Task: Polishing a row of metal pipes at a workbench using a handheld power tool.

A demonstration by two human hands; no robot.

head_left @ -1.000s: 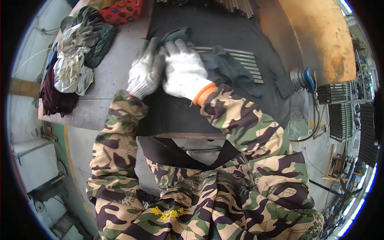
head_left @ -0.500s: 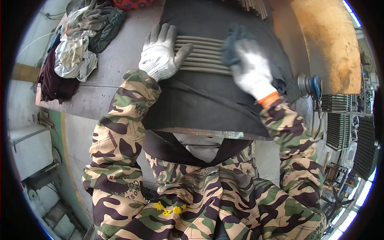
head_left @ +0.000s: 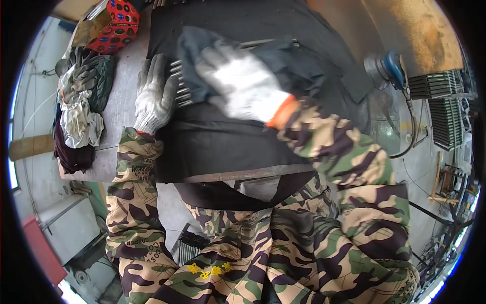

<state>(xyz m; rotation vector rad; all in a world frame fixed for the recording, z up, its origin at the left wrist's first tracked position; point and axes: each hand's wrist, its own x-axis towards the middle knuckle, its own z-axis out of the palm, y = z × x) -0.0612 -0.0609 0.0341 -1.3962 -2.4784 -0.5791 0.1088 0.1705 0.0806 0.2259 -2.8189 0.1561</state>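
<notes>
My left hand, in a white knit glove, lies flat with its fingers apart on the left ends of several thin metal rods. The rods lie side by side on a black mat over the workbench. My right hand, also gloved and blurred, presses a dark blue-grey rag down on the rods just right of my left hand. The rag hides most of the rods. Camouflage sleeves cover both forearms.
A heap of crumpled rags lies on the grey bench at the left, with a red patterned box behind it. A blue angle grinder with its cable rests at the right. Racks of metal parts stand further right.
My right hand with the rag has swept from the right end of the rods to the left, close beside my left hand. The left hand stays pressed on the rod ends.
</notes>
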